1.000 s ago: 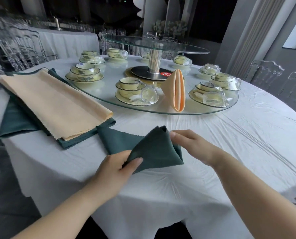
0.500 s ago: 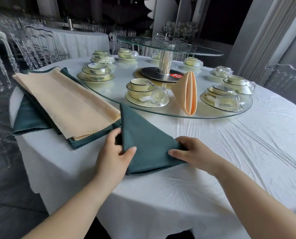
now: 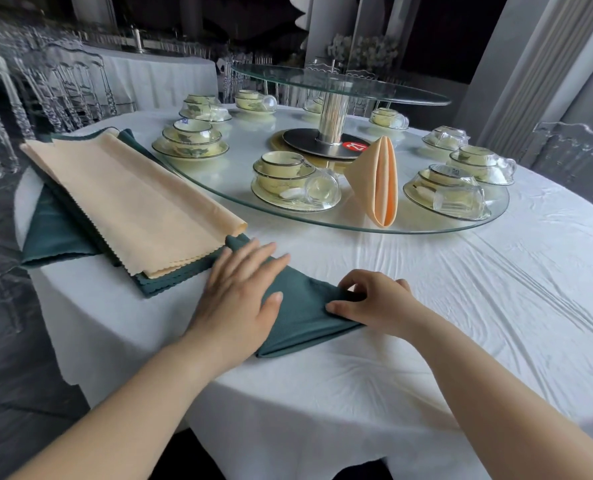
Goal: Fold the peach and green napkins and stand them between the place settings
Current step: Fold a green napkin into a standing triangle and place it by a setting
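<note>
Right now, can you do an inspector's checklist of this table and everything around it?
Surface: round table under a wrinkled white cloth, glass turntable on it.
Job's things: green napkin partly folded, lying flat; peach napkin folded, standing between two place settings; unfolded napkin stack at left.
Clutter: nothing seen.
Grips: left hand presses flat on the green napkin; right hand pinches its fold.
Cables: nothing seen.
Surroundings: clear chairs, another clothed table behind.
</note>
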`<state>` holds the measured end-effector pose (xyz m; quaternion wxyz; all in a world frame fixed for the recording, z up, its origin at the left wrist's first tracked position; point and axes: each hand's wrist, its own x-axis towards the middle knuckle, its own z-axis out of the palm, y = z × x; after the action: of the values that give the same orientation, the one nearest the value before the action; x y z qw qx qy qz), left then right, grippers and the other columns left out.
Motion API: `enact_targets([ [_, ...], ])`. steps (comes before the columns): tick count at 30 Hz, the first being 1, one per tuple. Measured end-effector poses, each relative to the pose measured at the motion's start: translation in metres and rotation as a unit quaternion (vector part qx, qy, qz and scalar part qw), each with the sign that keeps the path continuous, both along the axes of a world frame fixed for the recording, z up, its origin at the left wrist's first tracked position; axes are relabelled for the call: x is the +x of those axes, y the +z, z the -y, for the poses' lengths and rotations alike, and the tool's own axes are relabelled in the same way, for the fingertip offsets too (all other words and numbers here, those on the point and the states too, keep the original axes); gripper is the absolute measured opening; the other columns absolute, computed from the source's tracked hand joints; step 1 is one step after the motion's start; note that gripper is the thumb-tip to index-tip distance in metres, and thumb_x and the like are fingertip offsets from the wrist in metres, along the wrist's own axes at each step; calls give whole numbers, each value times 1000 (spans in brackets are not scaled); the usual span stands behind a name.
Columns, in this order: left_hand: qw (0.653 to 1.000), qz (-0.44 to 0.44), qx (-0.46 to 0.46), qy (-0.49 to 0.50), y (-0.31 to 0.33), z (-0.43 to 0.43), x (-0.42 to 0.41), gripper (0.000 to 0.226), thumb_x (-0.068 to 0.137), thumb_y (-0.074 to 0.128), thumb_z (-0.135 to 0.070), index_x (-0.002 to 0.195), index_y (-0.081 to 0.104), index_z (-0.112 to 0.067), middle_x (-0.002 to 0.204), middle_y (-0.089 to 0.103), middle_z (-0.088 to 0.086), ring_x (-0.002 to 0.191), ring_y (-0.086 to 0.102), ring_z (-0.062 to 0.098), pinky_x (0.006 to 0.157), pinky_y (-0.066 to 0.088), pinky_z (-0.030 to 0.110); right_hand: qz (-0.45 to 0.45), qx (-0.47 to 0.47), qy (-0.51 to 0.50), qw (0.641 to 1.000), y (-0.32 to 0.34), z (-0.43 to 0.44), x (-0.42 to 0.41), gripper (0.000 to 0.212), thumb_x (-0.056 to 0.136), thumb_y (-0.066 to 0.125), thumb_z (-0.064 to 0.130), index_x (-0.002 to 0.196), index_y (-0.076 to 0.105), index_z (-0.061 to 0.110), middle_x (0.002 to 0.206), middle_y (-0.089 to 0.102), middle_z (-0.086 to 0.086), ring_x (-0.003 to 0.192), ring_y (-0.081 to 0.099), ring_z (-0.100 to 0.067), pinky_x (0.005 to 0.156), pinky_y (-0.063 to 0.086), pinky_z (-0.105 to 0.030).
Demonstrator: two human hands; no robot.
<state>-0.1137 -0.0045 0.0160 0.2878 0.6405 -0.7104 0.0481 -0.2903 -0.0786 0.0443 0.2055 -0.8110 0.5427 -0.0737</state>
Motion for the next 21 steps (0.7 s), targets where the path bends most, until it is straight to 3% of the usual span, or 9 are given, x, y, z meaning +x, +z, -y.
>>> enact_targets([
  [2, 996, 18, 88, 3, 0, 5, -4, 67, 84, 6, -46, 145, 22, -22, 155, 11, -5, 141, 0, 7, 105, -13, 18, 4, 7, -2, 1000, 0, -1, -1, 22, 80, 61, 45, 90, 50, 29, 71, 44, 16, 79, 45, -8, 84, 21, -27],
  [5, 978, 55, 202, 11, -7, 10, -8, 52, 100, 16, -34, 147, -2, -23, 154, -11, -10, 140, -13, 3, 109, -15, 22, -24, 8, -14, 1000, 3, -8, -2, 27, 83, 57, 45, 104, 49, 30, 84, 50, 11, 98, 48, -15, 89, 22, -28],
  [7, 971, 72, 226, 23, -7, 8, -10, 53, 100, 16, -33, 147, -7, -20, 154, -14, -7, 140, -15, 5, 110, -14, 24, -107, -86, -5, 991, 5, -13, 2, 43, 88, 51, 40, 127, 39, 26, 120, 48, 2, 123, 37, -19, 104, 17, -34],
  [8, 969, 75, 233, 29, -7, 8, -11, 54, 100, 16, -33, 147, -9, -19, 154, -15, -6, 140, -15, 6, 110, -14, 24, -128, -139, 14, 982, 5, -15, 7, 48, 91, 47, 32, 136, 31, 23, 138, 36, -2, 133, 27, -20, 111, 9, -35],
  [10, 968, 75, 235, 36, -5, 7, -12, 55, 100, 16, -34, 147, -9, -18, 154, -16, -4, 140, -15, 7, 110, -13, 24, -86, -188, 77, 975, 3, -24, 21, 54, 93, 39, 16, 143, 19, 20, 154, 10, -1, 141, 8, -17, 114, -2, -30],
  [13, 969, 68, 234, 40, -3, 4, -12, 55, 100, 17, -32, 147, -7, -17, 154, -15, -2, 141, -14, 8, 111, -12, 24, -15, -143, 151, 978, -10, -37, 44, 51, 96, 28, 17, 145, 16, 19, 155, 8, 1, 142, 8, -11, 113, 1, -21],
  [16, 964, 78, 252, 43, -1, 4, -13, 55, 100, 16, -32, 146, -10, -17, 154, -16, -2, 141, -14, 8, 111, -11, 24, -48, -117, 142, 982, -29, -38, 43, 60, 88, 7, 35, 146, 12, 22, 155, 10, 6, 142, 7, -8, 112, -3, -21],
  [21, 954, 72, 287, 48, 2, 6, -10, 58, 99, 16, -38, 146, -12, -18, 153, -19, -3, 140, -16, 7, 111, -11, 24, -123, -80, 61, 987, -30, -26, 15, 59, 96, 11, 50, 147, 2, 21, 155, -2, 5, 142, -4, -8, 112, -9, -24],
])
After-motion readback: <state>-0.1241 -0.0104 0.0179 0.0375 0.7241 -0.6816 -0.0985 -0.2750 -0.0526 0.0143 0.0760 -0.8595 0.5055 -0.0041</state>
